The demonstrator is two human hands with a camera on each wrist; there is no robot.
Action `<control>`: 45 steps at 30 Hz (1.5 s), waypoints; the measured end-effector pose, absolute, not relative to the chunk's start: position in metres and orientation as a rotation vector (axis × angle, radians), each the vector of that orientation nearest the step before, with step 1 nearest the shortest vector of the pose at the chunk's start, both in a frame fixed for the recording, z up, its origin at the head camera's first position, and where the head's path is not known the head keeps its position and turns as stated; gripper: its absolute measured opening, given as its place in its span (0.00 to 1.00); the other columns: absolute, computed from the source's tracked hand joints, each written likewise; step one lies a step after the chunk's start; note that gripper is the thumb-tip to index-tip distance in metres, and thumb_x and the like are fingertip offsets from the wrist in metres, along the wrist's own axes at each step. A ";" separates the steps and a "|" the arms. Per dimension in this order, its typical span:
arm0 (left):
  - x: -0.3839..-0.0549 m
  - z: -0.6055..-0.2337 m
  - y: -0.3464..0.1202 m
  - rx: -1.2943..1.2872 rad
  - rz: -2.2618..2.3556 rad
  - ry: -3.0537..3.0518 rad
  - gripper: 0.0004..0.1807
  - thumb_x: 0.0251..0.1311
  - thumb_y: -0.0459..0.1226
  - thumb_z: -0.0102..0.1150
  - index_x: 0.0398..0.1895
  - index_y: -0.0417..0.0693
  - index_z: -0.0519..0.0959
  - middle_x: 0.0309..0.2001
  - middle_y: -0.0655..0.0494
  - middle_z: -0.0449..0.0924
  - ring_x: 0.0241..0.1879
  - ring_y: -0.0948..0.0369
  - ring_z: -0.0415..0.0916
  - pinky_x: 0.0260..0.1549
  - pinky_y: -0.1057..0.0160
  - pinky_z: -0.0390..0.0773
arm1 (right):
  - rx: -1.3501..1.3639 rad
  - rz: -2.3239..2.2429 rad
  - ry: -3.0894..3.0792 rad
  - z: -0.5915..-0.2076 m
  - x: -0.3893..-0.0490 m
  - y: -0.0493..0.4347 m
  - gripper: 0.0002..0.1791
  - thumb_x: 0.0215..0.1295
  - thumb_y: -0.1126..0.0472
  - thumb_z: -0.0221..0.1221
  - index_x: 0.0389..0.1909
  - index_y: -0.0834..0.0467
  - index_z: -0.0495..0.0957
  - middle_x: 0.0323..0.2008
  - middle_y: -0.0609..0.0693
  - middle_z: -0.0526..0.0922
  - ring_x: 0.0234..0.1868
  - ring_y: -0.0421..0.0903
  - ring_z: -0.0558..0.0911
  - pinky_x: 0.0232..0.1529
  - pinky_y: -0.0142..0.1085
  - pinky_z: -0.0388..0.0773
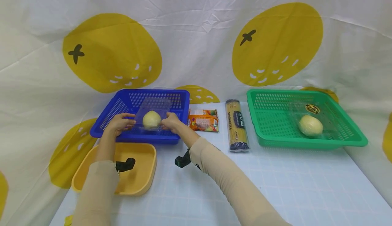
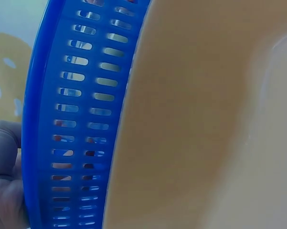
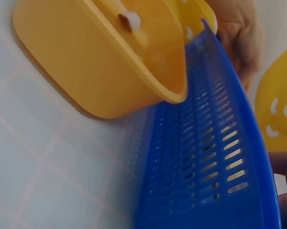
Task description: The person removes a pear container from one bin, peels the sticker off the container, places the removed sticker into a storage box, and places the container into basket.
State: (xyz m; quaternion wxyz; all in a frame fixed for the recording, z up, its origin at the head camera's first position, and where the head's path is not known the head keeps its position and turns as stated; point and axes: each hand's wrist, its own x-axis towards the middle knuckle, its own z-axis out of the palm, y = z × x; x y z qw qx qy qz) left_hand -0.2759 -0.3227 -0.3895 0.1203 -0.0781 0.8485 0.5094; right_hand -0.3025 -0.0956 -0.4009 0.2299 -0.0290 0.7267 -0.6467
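Currently a clear plastic box (image 1: 153, 107) with a pale round item (image 1: 151, 120) inside lies in the blue basket (image 1: 144, 139), tilted across its middle. The right hand (image 1: 172, 122) pinches the box's right edge between thumb and fingers. At the opposite edge is the left hand (image 1: 120, 123), its fingers bent toward the plastic; I cannot tell whether they grip it or only come near. The left wrist view shows just part of that hand behind the basket's slotted wall.

The blue basket stands at the back edge of the tabletop (image 1: 275, 181), toward the far left corner. Nearer, along the left edge, sits a yellow tub (image 1: 144, 168), close against the basket's front, with the left forearm passing over it. Just right of the basket an orange packet (image 1: 202, 120) lies flat, and beside that a long spaghetti pack (image 1: 237, 125) points toward the front edge.

Farther out, by the far right corner, a green basket (image 1: 263, 124) holds a second clear box (image 1: 295, 108) with a round black label (image 1: 312, 108) and another pale item (image 1: 310, 125). Behind everything hangs a white cloth (image 1: 196, 49) printed with big yellow fruit.
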 end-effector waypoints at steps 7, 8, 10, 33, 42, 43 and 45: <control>-0.277 -0.391 -0.321 -0.233 1.484 2.445 0.31 0.66 0.33 0.50 0.70 0.33 0.54 0.65 0.31 0.59 0.57 0.44 0.68 0.55 0.54 0.73 | -0.048 -1.789 1.958 -0.404 -0.304 -0.096 0.41 0.59 0.71 0.59 0.71 0.66 0.49 0.70 0.61 0.56 0.52 0.53 0.78 0.51 0.40 0.77; -0.277 -0.391 -0.320 -0.234 1.485 2.441 0.31 0.67 0.34 0.50 0.70 0.33 0.55 0.64 0.31 0.59 0.55 0.46 0.70 0.54 0.56 0.74 | -0.042 -1.794 1.951 -0.404 -0.304 -0.096 0.41 0.59 0.71 0.59 0.71 0.66 0.49 0.70 0.61 0.56 0.49 0.51 0.79 0.51 0.40 0.77; -0.277 -0.390 -0.320 -0.238 1.479 2.438 0.30 0.67 0.35 0.49 0.70 0.33 0.55 0.64 0.31 0.59 0.53 0.49 0.72 0.51 0.59 0.76 | -0.028 -1.799 1.938 -0.404 -0.304 -0.096 0.40 0.60 0.71 0.57 0.71 0.66 0.49 0.69 0.61 0.57 0.49 0.52 0.79 0.52 0.41 0.77; -0.276 -0.390 -0.317 -0.229 1.649 2.531 0.28 0.72 0.38 0.41 0.70 0.34 0.54 0.67 0.31 0.56 0.66 0.39 0.55 0.64 0.43 0.57 | -0.011 -1.772 1.836 -0.401 -0.307 -0.098 0.32 0.69 0.68 0.45 0.73 0.62 0.47 0.67 0.62 0.61 0.58 0.61 0.72 0.52 0.45 0.77; -0.274 -0.391 -0.304 -0.095 2.084 2.422 0.28 0.65 0.35 0.54 0.65 0.32 0.62 0.38 0.65 0.81 0.48 0.62 0.75 0.63 0.53 0.63 | -0.008 -1.791 1.801 -0.402 -0.308 -0.100 0.33 0.68 0.68 0.47 0.73 0.61 0.48 0.66 0.62 0.63 0.57 0.61 0.73 0.52 0.46 0.77; -0.275 -0.392 -0.301 -0.048 2.147 2.363 0.27 0.65 0.33 0.54 0.64 0.32 0.63 0.36 0.68 0.81 0.45 0.65 0.77 0.61 0.56 0.66 | -0.007 -1.792 1.800 -0.402 -0.308 -0.100 0.33 0.68 0.68 0.47 0.73 0.61 0.48 0.67 0.62 0.62 0.57 0.61 0.73 0.52 0.46 0.77; -0.277 -0.392 -0.297 0.016 2.237 2.258 0.23 0.64 0.31 0.54 0.61 0.34 0.65 0.35 0.68 0.82 0.41 0.69 0.79 0.58 0.60 0.70 | 0.000 -1.793 1.800 -0.402 -0.308 -0.100 0.33 0.69 0.68 0.47 0.73 0.60 0.48 0.67 0.61 0.62 0.56 0.61 0.74 0.51 0.46 0.77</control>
